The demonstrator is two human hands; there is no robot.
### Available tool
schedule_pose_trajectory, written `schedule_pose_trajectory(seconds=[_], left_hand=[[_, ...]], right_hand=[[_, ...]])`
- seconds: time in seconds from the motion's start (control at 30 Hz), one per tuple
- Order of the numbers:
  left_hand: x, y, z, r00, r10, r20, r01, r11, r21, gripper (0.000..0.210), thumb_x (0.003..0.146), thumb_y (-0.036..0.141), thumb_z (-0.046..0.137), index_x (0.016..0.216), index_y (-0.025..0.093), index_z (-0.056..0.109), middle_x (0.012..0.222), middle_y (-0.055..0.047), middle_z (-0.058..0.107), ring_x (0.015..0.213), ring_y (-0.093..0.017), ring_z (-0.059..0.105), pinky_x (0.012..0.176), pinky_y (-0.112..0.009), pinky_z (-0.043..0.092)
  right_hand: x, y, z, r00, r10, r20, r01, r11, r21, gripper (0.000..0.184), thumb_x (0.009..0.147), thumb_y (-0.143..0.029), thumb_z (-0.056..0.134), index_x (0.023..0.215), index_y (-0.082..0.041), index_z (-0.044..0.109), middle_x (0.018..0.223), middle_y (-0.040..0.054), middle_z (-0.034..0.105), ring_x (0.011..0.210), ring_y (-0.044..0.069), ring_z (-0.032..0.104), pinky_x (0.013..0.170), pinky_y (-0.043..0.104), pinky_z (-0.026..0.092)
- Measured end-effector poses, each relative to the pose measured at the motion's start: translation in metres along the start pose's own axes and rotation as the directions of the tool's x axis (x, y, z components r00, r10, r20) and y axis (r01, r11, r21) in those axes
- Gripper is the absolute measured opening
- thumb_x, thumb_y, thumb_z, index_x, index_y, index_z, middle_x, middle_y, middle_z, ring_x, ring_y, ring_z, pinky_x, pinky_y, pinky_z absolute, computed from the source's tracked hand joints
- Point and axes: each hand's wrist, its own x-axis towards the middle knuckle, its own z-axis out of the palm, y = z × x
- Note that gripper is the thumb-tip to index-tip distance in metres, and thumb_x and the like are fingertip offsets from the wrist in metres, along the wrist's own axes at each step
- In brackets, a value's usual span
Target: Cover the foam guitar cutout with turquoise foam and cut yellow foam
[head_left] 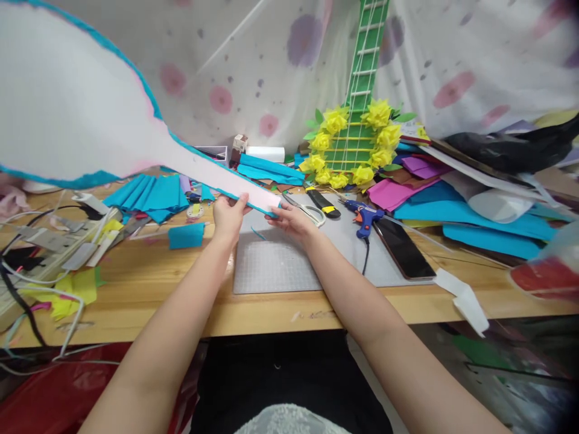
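While the grey gridded cutting mat [275, 265] lies on the light wooden table [149, 295], the head view shows both bare hands holding a flat white paddle-shaped board edged with blue crinkled paper [81, 102], its narrow handle reaching over the mat's far left part and its broad end raised to the left of the mat, running out of the picture. The left hand [228, 217] grips the handle near the mat's left edge, thumb on the pale upper face; the right hand [294, 222], above the mat, grasps the handle's tip, some fingers being hidden underneath. Just beside the right hand, white-handled metal scissors [312, 212] lie on the mat, partly covered, next to a black-and-yellow utility knife [323, 203]. On the mat's right part are a blue glue gun with an orange trigger [364, 217] and a black-screened smartphone [404, 248]. Behind the mat stands a green guitar-shaped piece with white strings [362, 72], ringed by yellow paper flowers [335, 120]. Left of the mat lie pleated blue paper [149, 196] and a small blue paper rectangle [186, 235]; right of it, blue paper sheets [474, 211] are piled.
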Motion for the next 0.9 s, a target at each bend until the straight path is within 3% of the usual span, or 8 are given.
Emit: schedule_pose_trajectory(seconds=[0.1,0.23,0.43,0.63,0.9], left_hand=[[-0.006,-0.008,0.012,0.996,-0.011,-0.086,0.004,0.997,-0.081,0.017,0.068,0.014,0.072,0.078,0.013,0.059,0.080,-0.002,0.067,0.074,-0.011,0.064,0.078,-0.034,0.056],[-0.011,-0.019,0.027,0.975,-0.113,-0.189,0.083,0.983,-0.163,0.009,0.076,0.008,0.063,0.081,0.012,0.058,0.087,-0.005,0.067,0.076,-0.012,0.066,0.081,-0.036,0.056],[-0.012,-0.034,0.035,0.899,-0.312,-0.307,0.226,0.931,-0.285,0.007,0.080,0.005,0.058,0.080,0.012,0.055,0.088,-0.006,0.066,0.077,-0.013,0.067,0.080,-0.035,0.057],[-0.016,-0.046,0.032,0.894,-0.335,-0.297,0.242,0.919,-0.311,0.007,0.080,0.005,0.059,0.080,0.012,0.056,0.083,-0.004,0.065,0.079,-0.012,0.067,0.081,-0.034,0.056],[-0.023,-0.046,0.022,0.919,-0.302,-0.252,0.219,0.925,-0.310,0.007,0.080,0.005,0.058,0.078,0.012,0.059,0.078,-0.002,0.064,0.063,-0.007,0.062,0.075,-0.031,0.057]], right_hand=[[0.001,-0.006,-0.003,0.998,0.004,-0.062,0.001,0.997,0.082,0.013,0.078,-0.006,0.063,0.084,-0.017,0.060,0.071,-0.0019,0.066,0.061,0.008,0.064,0.059,0.017,0.055],[0.005,-0.011,-0.004,0.984,0.024,-0.178,0.001,0.990,0.141,0.007,0.085,-0.012,0.057,0.081,-0.016,0.057,0.063,-0.0020,0.062,0.054,0.007,0.059,0.055,0.017,0.052],[0.003,-0.020,-0.013,0.961,0.056,-0.269,-0.054,0.998,0.018,0.024,0.095,-0.033,0.044,0.079,-0.017,0.052,0.057,-0.0001,0.059,0.052,0.010,0.058,0.054,0.022,0.053],[-0.011,-0.011,-0.025,0.969,0.048,-0.243,-0.093,0.979,-0.179,0.023,0.097,-0.027,0.039,0.079,-0.016,0.049,0.059,0.0016,0.062,0.047,0.009,0.057,0.047,0.020,0.049],[-0.007,0.008,-0.018,0.941,-0.115,-0.320,-0.007,0.934,-0.356,0.023,0.096,-0.021,0.041,0.074,-0.017,0.046,0.056,-0.0041,0.057,0.038,0.004,0.049,0.036,0.014,0.040]])
